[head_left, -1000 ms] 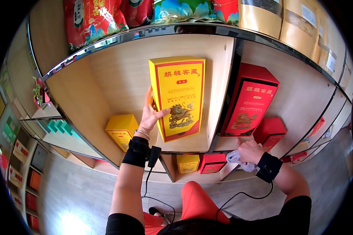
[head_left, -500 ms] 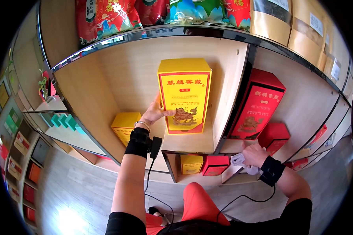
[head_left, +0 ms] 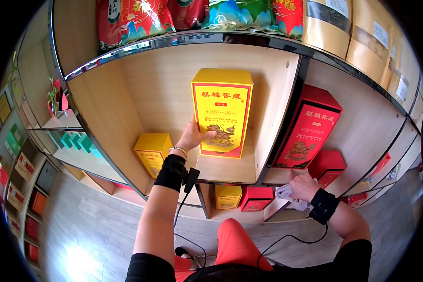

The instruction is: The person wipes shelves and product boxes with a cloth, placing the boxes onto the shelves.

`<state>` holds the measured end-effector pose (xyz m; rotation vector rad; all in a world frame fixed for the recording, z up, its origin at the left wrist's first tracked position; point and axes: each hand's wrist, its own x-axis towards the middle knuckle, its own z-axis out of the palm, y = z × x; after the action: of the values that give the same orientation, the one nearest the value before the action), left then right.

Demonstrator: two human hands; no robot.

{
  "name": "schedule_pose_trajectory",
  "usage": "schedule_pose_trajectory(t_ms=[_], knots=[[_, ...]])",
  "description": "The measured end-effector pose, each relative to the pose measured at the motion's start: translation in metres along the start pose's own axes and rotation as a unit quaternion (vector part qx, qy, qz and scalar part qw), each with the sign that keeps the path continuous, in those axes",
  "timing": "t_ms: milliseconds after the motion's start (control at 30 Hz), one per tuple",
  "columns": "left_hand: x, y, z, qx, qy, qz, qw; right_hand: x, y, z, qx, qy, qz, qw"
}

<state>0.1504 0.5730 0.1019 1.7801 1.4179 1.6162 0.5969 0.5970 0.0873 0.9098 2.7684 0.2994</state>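
Observation:
A tall yellow gift box [head_left: 222,117] with a red border and a printed beast stands upright in the middle shelf compartment. My left hand [head_left: 192,136] grips its lower left side, the thumb lying across the front and the other fingers partly hidden behind the edge. Lower right, my right hand [head_left: 304,187] is closed around a crumpled pale cloth [head_left: 298,204], close to the shelf edge under a tall red box [head_left: 310,131]. Both wrists wear black straps with cables.
A smaller yellow box [head_left: 152,152] stands at left and a smaller red box [head_left: 328,168] at right. Below sit another yellow box [head_left: 228,197] and red box [head_left: 257,199]. Packaged food bags [head_left: 242,14] line the shelf above, behind its dark glossy edge [head_left: 230,37].
The tall yellow box has shifted slightly back on its shelf, with my left hand still on it. My right hand stays in nearly the same place with the cloth.

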Motion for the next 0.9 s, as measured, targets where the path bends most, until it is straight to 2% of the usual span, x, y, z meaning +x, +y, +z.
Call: schedule_pose_trajectory(t_ms=[100,267,400,600,700,900], knots=[[-0.005,0.006,0.010,0.037,0.057,-0.042,0.997,-0.001,0.000,0.001,-0.001,0.010,-0.005,1.000],[-0.004,0.016,0.014,0.074,0.069,-0.062,0.993,-0.002,0.000,-0.002,0.006,0.013,-0.020,1.000],[-0.003,0.030,0.017,0.092,0.070,-0.090,0.989,-0.002,-0.003,-0.004,0.011,0.000,0.005,1.000],[-0.004,0.029,0.021,0.083,0.081,-0.055,0.992,-0.001,-0.002,-0.001,-0.003,-0.003,0.003,1.000],[-0.005,0.035,0.023,0.161,0.087,-0.107,0.977,-0.001,-0.005,-0.002,-0.008,-0.005,-0.001,1.000],[-0.007,0.025,0.027,0.147,0.095,-0.082,0.981,-0.003,-0.004,-0.003,-0.020,0.003,-0.005,1.000]])
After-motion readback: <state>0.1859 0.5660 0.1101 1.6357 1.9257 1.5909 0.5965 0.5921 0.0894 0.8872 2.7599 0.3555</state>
